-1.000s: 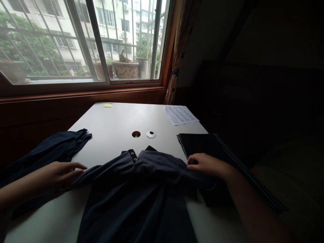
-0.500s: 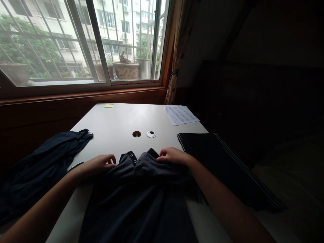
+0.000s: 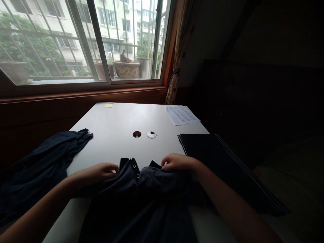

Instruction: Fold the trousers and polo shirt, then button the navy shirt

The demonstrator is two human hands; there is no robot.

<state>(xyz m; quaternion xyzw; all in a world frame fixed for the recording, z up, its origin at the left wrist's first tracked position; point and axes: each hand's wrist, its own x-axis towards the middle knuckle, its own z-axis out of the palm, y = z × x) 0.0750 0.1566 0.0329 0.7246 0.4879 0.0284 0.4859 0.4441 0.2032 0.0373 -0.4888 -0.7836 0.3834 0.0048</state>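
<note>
A dark blue shirt (image 3: 141, 202) lies spread toward me over the near part of the white table. Its neck opening faces the window, with a black collar and placket carrying several pale ring-shaped snaps. At the left side of the collar, my left hand (image 3: 106, 172) has its fingers curled and closed on the shirt's cloth. On the opposite side, my right hand (image 3: 176, 162) pinches the fabric by the collar between thumb and fingers. The lower part of the shirt fades into shadow.
Left on the table is a crumpled dark blue garment (image 3: 50, 158). A folded dark stack of garments with pale edge stripes (image 3: 217, 162) lies right. Printed papers (image 3: 182, 115), a yellow sticky note (image 3: 109, 105), a round table hole (image 3: 137, 134) and a white grommet (image 3: 151, 135) are farther back.
Both hands have shifted slightly toward me with the shirt's collar. The collar's left flap stands more spread, showing more snaps.
</note>
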